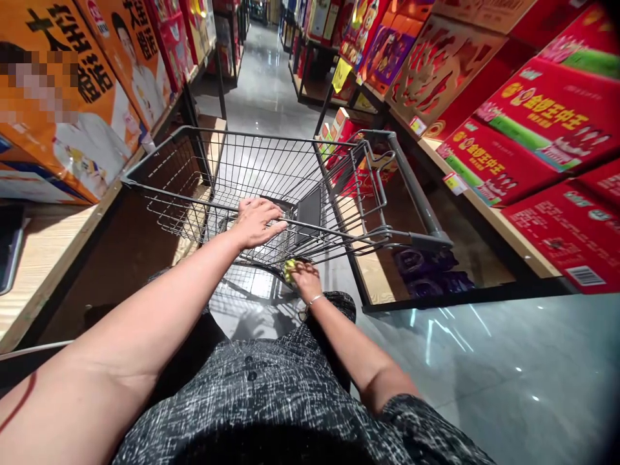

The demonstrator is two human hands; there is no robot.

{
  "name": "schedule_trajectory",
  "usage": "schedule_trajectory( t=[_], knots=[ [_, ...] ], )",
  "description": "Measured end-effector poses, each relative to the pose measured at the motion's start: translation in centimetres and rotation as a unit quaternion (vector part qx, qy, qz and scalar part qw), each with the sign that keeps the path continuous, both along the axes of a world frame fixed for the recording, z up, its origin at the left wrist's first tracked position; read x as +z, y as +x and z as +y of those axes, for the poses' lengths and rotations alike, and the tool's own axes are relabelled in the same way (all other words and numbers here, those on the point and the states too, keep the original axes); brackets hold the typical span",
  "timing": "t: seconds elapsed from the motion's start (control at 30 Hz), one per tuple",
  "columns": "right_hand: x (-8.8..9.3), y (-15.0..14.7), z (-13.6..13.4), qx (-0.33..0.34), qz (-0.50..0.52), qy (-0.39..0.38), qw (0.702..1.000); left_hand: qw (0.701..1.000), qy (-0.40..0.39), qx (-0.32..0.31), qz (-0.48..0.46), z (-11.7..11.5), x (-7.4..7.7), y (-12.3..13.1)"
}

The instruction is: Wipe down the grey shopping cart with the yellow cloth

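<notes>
A grey wire shopping cart [271,139] stands crosswise in front of me, its handle to the right. My left hand [256,223] lies over the near top rail, the fingers reaching across it into the basket side. Lower down, my right hand [306,281] is closed around a yellow-green cloth [289,271] at the cart's lower frame, below the basket. Most of the cloth is hidden by the fingers, so its full shape does not show. The basket's wire floor is visible, with a dark grey panel [309,216] near the handle end.
Shelves flank the aisle: orange boxes [104,129] on the left, red boxes [547,116] on the right. Purple packs [426,271] sit on the lower right shelf. A dark phone-like slab [10,248] lies on the left wooden ledge. The shiny floor [261,77] runs ahead between shelves.
</notes>
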State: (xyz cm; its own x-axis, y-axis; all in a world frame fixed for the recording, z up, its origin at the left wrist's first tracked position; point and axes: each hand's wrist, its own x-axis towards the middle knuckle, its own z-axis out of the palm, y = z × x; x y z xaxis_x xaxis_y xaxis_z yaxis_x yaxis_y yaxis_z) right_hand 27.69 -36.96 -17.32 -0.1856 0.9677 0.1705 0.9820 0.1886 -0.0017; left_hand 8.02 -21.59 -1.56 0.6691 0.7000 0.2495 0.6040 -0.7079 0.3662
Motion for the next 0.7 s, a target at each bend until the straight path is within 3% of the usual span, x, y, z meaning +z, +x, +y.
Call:
schedule_trajectory(
  t=[0.1,0.2,0.3,0.37,0.43,0.53,0.7],
  knots=[
    [4.9,4.6,-2.6,-0.055,-0.011,0.099,0.994,1.0,0.002,-0.003,-0.006,-0.1,-0.1,0.0],
    [10.7,9.3,-5.4,-0.097,-0.022,0.251,0.963,1.0,-0.003,-0.005,-0.008,-0.1,-0.2,0.0],
    [16.3,13.1,-6.8,-0.183,-0.041,0.393,0.9,1.0,-0.003,-0.002,-0.009,-0.1,-0.4,0.0],
    [19.1,14.5,-6.6,-0.233,-0.037,0.433,0.87,1.0,0.003,0.003,-0.01,-0.1,-0.5,0.0],
    [21.0,14.8,-5.7,-0.253,-0.027,0.408,0.877,1.0,0.012,0.007,-0.008,-0.2,-0.6,0.1],
    [22.4,13.1,-3.7,-0.254,-0.028,0.311,0.916,1.0,0.019,0.009,-0.002,-0.4,-0.6,0.2],
    [23.7,8.5,-0.7,-0.103,-0.087,0.151,0.979,1.0,0.019,0.009,-0.009,-0.5,-0.4,0.4]
  ],
)
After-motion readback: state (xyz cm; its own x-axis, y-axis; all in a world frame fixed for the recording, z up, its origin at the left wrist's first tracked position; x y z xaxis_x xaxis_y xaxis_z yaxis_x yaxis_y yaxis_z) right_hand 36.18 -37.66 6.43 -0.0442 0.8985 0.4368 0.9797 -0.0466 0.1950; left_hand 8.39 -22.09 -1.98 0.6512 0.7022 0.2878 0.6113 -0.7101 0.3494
